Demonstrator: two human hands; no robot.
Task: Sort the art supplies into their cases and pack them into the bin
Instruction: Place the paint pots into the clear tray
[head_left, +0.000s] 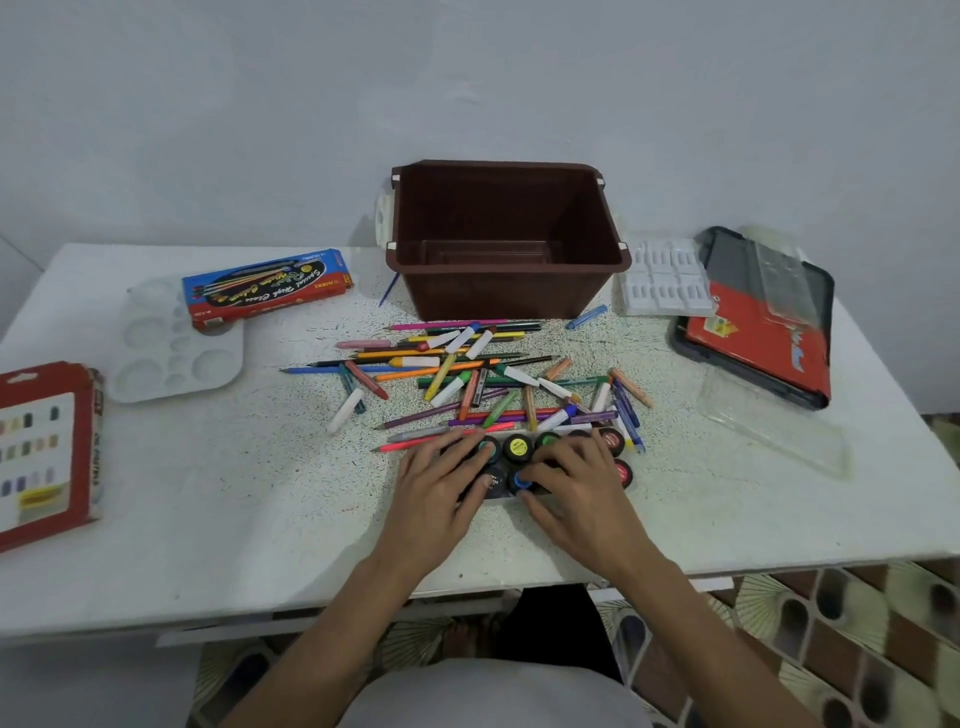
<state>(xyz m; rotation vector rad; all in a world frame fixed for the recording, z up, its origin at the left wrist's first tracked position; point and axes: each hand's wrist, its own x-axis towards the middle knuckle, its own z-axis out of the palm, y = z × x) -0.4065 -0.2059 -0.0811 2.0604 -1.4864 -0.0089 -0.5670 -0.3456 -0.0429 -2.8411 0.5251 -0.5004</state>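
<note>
Paint pots (518, 448): left hand (441, 483) touches, right hand (576, 486) pinches.

Left hand (441, 486), right hand (579, 486) bare; forearms (363, 613) bare; light grey garment (493, 696).

Several paint pots (517, 448) partly covered, red box (47, 452) cut by left edge

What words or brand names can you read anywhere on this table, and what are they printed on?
"Special High Class": blue and red box, upside down to the camera.
"NIKKI": same box, right end.
Red box at left: side lettering blurred.
Red case at right: script and sticker unreadable.
Paint pot lids: labels too small.
</note>
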